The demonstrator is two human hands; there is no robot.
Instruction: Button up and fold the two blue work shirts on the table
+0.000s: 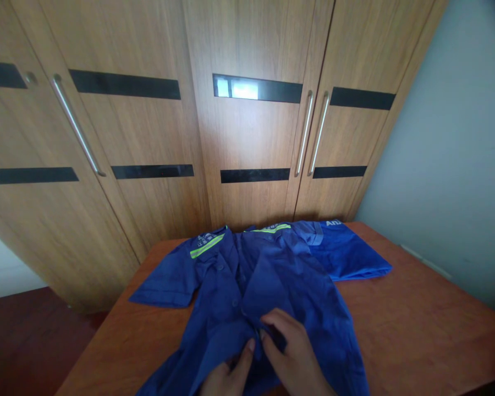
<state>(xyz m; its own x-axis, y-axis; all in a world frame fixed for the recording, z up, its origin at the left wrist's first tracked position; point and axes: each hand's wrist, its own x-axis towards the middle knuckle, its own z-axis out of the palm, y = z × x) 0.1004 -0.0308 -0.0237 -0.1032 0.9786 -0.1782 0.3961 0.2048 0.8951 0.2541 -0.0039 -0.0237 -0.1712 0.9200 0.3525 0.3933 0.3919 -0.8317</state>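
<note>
1. Blue short-sleeved shirt (pixel 313 308) – lying face up on the reddish-brown table (pixel 416 313), collar end toward the wardrobe, lower part toward the person. Front open at the collar; two buttons (pixel 235 302) visible along one front edge.
2. Left hand (pixel 226 377) – at the lower front, cropped by the bottom edge. Thumb on the cloth, fingers curled in beneath; nearly closed, gripping the shirt's front panel.
3. Right hand (pixel 291 346) – just beside the left, thumb and forefinger nearly together, pinching the opposite front edge. Can't tell whether a button sits between the fingertips; too small and blurred.
4. Upper shirt: yellow-green stripe (pixel 207 246) on each side of the chest, pale lettering just above, not readable. One sleeve spread out left, the other bent at the far right.
5. Folded brighter blue cloth (pixel 350 256) on the table, touching that far sleeve. White letters at its top, partly cut off.
6. Behind: wood-grain wardrobe (pixel 247 132), dark strips, metal handles (pixel 304 135). Pale wall (pixel 457 165) at right, dark red floor (pixel 20 341) at lower left.
</note>
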